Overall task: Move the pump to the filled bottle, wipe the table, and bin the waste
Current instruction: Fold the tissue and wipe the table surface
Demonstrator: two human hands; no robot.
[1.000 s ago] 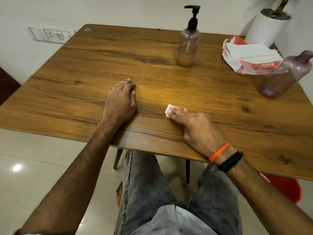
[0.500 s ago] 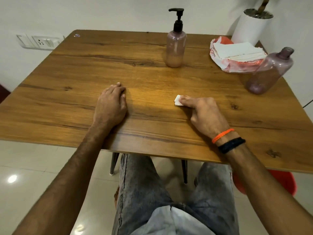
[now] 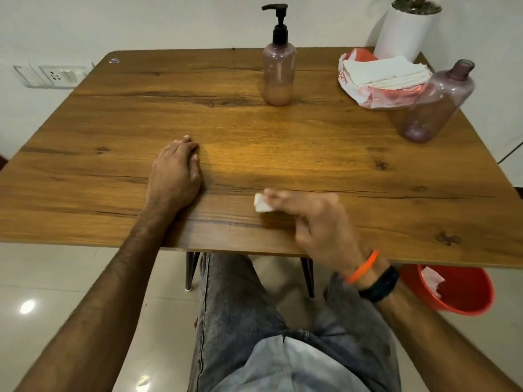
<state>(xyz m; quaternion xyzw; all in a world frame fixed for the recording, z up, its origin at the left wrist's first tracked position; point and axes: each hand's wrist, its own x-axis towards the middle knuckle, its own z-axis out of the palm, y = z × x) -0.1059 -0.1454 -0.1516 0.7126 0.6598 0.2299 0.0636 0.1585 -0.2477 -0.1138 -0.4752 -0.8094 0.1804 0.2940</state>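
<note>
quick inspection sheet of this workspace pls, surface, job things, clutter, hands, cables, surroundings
surface: wooden table, no spill visible
job's things: pump bottle upright, partly filled; open bottle without a pump; small white wad
clutter: napkin pack at far right
hands: left hand resting on the table; right hand blurred, pinching the wad
cables: one dark cable beyond the table's right edge
surroundings: red bin on the floor with paper inside; white pot; wall socket
</note>
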